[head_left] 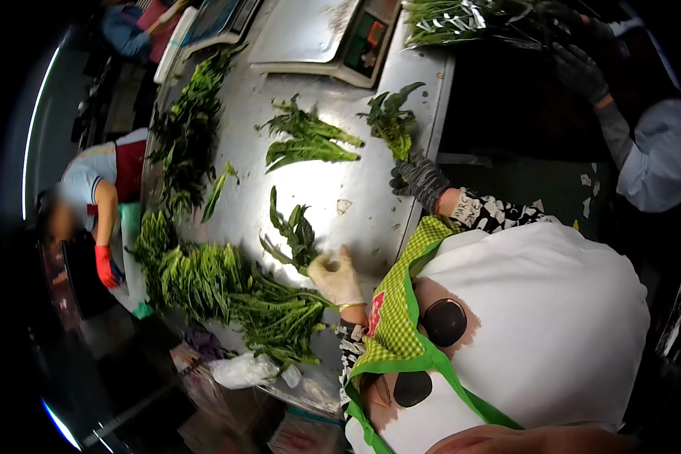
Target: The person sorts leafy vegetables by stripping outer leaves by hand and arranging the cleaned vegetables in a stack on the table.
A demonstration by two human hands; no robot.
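My right hand [421, 181], in a grey knitted glove, is closed round the stem end of a small bunch of leafy greens [390, 125] at the table's edge. My left hand [337, 278], in a pale thin glove, has its thumb and fingers apart. Its fingertips meet or nearly meet the stalk ends of another small bunch [295, 233] lying on the metal table [325, 185]. A third small bunch [310, 140] lies farther up the table. Close to my left hand, a long heap of greens [204, 280] stretches along the side.
Scales [306, 34] stand at the top of the table. More dark greens [189, 136] line the far side. A co-worker in red gloves [106, 266] is across the table; another's grey-gloved hand [583, 72] is by wrapped greens [446, 23]. A clear plastic bag [244, 371] lies at the lower edge.
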